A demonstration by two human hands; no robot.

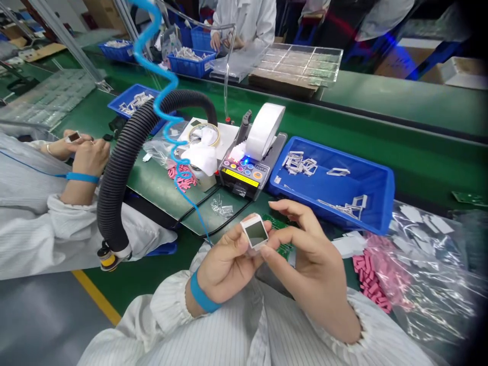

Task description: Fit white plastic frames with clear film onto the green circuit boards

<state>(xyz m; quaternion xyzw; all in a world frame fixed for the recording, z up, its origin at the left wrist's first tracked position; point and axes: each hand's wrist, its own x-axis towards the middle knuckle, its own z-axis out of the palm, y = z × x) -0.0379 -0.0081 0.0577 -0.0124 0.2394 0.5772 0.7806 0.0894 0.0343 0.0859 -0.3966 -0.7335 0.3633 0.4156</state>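
Between my hands is a small display module (pixel 256 234), a dark screen set in a white frame, its face turned up. My left hand (pixel 227 264) wears a blue wrist strap and grips the module from the left and below. The thumb and index finger of my right hand (pixel 310 259) pinch together at the module's lower right corner; its other fingers are raised and bent. Whether a small piece sits in that pinch is hidden. Behind my right fingers a green circuit board (pixel 284 244) shows in part.
A blue bin (pixel 331 183) with white frames stands behind my right hand. Left of it sits a tape dispenser (pixel 244 170). Pink pieces (pixel 369 274) and clear bags (pixel 430 284) lie at right. A black hose (pixel 125 168) arches at left, beside a co-worker's hands (pixel 86 152).
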